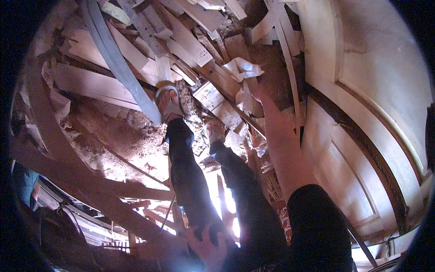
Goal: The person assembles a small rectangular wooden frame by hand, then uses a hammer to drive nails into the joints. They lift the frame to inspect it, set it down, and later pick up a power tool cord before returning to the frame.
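My right forearm, its upper part in a black sleeve, stretches forward over the wood pile. At its end my right hand [260, 93] is beside a pale, crumpled sheet-like piece [244, 69]; its fingers are too blurred to show whether they grip it. Low in the view, my left hand [209, 245] rests against my dark-trousered leg [192, 181], fingers apart and holding nothing I can see. My feet, in open sandals [171, 105], stand among broken boards [190, 47] and rubble.
A large panelled wooden door [337, 158] leans along the right. A long grey curved-looking plank [115, 63] crosses the upper left. Loose dirt [113, 140] and beams lie at left. Part of another person in a teal garment [25, 183] shows at the left edge.
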`<state>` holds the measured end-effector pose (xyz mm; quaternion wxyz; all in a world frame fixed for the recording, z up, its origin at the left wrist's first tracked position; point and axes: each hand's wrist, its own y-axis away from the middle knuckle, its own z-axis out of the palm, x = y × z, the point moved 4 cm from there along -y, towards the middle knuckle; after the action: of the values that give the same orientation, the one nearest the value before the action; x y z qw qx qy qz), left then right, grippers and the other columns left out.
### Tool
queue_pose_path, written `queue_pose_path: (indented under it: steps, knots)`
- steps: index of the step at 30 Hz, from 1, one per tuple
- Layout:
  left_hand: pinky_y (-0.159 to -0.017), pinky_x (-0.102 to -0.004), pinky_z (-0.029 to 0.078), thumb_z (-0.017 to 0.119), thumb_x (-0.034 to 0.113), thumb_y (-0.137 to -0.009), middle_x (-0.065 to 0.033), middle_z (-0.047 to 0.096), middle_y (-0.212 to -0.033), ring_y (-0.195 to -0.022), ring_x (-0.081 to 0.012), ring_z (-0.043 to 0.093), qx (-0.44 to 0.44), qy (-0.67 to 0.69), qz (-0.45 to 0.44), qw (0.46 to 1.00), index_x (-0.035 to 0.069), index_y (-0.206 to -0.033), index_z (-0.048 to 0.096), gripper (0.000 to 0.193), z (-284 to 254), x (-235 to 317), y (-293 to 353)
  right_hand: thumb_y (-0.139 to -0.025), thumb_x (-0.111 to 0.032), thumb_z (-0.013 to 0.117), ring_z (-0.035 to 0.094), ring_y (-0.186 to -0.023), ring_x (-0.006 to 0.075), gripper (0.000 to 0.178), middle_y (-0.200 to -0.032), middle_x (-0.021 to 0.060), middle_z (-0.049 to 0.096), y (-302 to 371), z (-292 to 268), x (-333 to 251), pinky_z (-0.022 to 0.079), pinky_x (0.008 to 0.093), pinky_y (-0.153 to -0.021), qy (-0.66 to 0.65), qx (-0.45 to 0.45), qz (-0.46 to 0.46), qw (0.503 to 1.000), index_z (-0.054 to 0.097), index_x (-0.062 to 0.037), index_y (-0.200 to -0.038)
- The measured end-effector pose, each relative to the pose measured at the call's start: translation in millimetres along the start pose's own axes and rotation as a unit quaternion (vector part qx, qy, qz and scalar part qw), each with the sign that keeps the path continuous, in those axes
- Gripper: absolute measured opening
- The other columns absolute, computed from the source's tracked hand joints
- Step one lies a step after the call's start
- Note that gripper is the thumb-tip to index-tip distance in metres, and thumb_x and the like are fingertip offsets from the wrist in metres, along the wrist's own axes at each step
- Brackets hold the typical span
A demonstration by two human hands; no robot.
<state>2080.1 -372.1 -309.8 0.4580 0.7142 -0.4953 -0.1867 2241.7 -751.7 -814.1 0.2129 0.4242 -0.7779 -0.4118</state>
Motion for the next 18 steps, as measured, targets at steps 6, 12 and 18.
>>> queue_pose_path:
  steps: [6,12,18]
  knots:
    - [-0.113,-0.0617,0.035,0.073,0.030,-0.088,-0.0281,0.046,-0.140,-0.133,-0.0472,0.045,0.009,0.028,-0.026,0.999,0.009,-0.129,0.066,0.047,3,1,6,-0.099,-0.040,0.063,0.065,-0.125,0.0435,0.057,-0.140,0.0262,0.063,12,3,7,0.053,0.0543,-0.105,-0.026,-0.004,0.005,1.000,0.057,-0.0062,-0.144]
    - [-0.113,-0.0609,0.035,0.072,0.028,-0.090,-0.0282,0.047,-0.140,-0.132,-0.0467,0.046,0.035,0.046,0.013,0.998,0.004,-0.129,0.064,0.046,6,-2,10,-0.100,-0.033,0.063,0.065,-0.118,0.0476,0.049,-0.138,0.0300,0.061,29,-3,40,0.053,0.0571,-0.100,0.064,-0.003,-0.011,0.998,0.058,-0.0037,-0.140]
    - [-0.112,-0.0594,0.035,0.070,0.025,-0.093,-0.0248,0.051,-0.140,-0.133,-0.0431,0.047,0.078,0.092,0.019,0.992,0.004,-0.129,0.065,0.042,12,-11,17,-0.103,-0.016,0.059,0.061,-0.116,0.0510,0.029,-0.126,0.0290,0.056,100,-107,41,0.054,0.0581,-0.095,0.165,0.347,-0.131,0.914,0.056,0.0035,-0.124]
